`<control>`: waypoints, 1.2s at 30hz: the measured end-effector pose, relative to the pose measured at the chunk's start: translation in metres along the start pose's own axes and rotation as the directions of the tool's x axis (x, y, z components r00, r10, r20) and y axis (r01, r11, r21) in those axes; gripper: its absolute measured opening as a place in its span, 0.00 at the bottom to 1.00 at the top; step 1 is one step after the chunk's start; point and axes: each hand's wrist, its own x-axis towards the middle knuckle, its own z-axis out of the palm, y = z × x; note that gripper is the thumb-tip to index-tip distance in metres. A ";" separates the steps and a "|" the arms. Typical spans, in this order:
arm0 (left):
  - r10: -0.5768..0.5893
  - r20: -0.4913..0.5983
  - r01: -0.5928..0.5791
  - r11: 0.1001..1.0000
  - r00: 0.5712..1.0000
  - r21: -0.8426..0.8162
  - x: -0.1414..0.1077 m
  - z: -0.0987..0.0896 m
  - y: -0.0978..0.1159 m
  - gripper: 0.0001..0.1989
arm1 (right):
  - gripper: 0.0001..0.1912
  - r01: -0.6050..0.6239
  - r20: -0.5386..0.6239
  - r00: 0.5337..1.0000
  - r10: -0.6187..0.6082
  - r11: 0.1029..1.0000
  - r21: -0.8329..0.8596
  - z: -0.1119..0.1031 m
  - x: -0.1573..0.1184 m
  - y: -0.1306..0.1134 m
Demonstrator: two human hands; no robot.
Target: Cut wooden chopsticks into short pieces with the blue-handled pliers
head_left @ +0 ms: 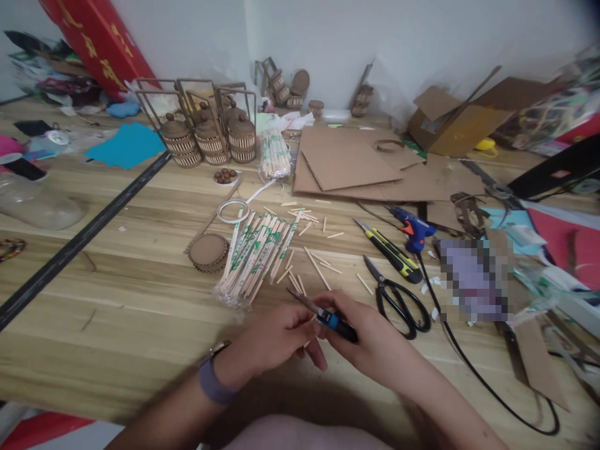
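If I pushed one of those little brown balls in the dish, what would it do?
The brown balls would probably roll, since they look round. They look shiny, so maybe slippery too. They're heaped in the white dish, so one might tumble out.

Left hand (297,331): fingertips pinched, forearm (169,400) entering from the lower left, wrist (225,369) extended toward the centre. Right hand (351,328): fingers curled in a grip, its forearm (435,390) entering from the lower right. The hands meet closely, fingers bent.
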 end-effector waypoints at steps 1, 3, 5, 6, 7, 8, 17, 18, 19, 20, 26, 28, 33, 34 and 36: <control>-0.003 0.028 0.005 0.999 1.000 -0.051 0.001 0.000 -0.001 0.23 | 0.16 0.012 -0.001 1.000 -0.012 1.000 0.009 0.000 0.000 0.001; -0.010 0.046 0.016 0.992 0.999 -0.125 0.002 0.001 -0.001 0.24 | 0.17 0.077 -0.058 0.995 -0.077 0.997 0.003 0.002 0.001 0.004; -0.035 -0.010 0.033 0.985 0.999 -0.170 0.003 0.002 0.000 0.25 | 0.16 0.146 -0.184 0.971 -0.152 0.988 -0.048 0.006 0.001 0.007; -0.050 -0.058 0.038 0.980 0.997 -0.193 0.003 0.003 0.001 0.26 | 0.16 0.157 -0.259 0.950 -0.174 0.984 -0.087 0.008 0.001 0.009; -0.063 -0.112 0.037 0.975 0.992 -0.219 0.004 0.004 0.001 0.26 | 0.16 0.148 -0.326 0.927 -0.183 0.981 -0.129 0.012 0.001 0.009; -0.070 -0.164 0.028 0.969 0.984 -0.246 0.005 0.004 0.002 0.26 | 0.17 0.127 -0.378 0.907 -0.183 0.977 -0.169 0.016 0.001 0.010; -0.051 -0.345 -0.074 0.938 0.937 -0.340 0.009 0.011 0.003 0.21 | 0.35 0.062 -0.394 0.899 -0.190 0.947 -0.315 0.048 0.000 0.008; -0.034 -0.345 -0.086 0.941 0.938 -0.327 0.008 0.012 0.004 0.20 | 0.34 0.059 -0.402 0.895 -0.191 0.946 -0.318 0.048 0.001 0.009; -0.021 -0.341 -0.094 0.944 0.940 -0.317 0.008 0.013 0.005 0.20 | 0.33 0.055 -0.411 0.891 -0.190 0.946 -0.319 0.048 0.001 0.010; -0.014 -0.335 -0.095 0.947 0.942 -0.307 0.008 0.013 0.006 0.20 | 0.33 0.051 -0.421 0.887 -0.189 0.947 -0.318 0.048 0.002 0.011; 0.020 -0.335 -0.109 0.962 0.942 -0.250 0.008 0.016 0.001 0.19 | 0.33 0.057 -0.428 0.888 -0.169 0.963 -0.262 0.046 0.001 0.014; 0.018 -0.309 -0.109 0.953 0.951 -0.282 0.007 0.015 -0.001 0.19 | 0.35 0.051 -0.396 0.909 -0.132 0.976 -0.210 0.042 -0.002 0.014; -0.006 -0.272 -0.060 0.971 0.962 -0.232 0.002 0.009 0.004 0.19 | 0.19 -0.041 -0.269 0.963 0.036 0.999 -0.011 0.014 -0.025 0.019; -0.008 -0.272 -0.053 0.975 0.962 -0.215 0.001 0.008 0.005 0.19 | 0.15 -0.087 -0.230 0.969 0.090 0.996 0.022 0.007 -0.030 0.021; -0.010 -0.262 -0.044 0.979 0.965 -0.201 0.000 0.007 0.008 0.19 | 0.14 -0.166 -0.133 0.975 0.175 0.983 0.078 -0.006 -0.041 0.024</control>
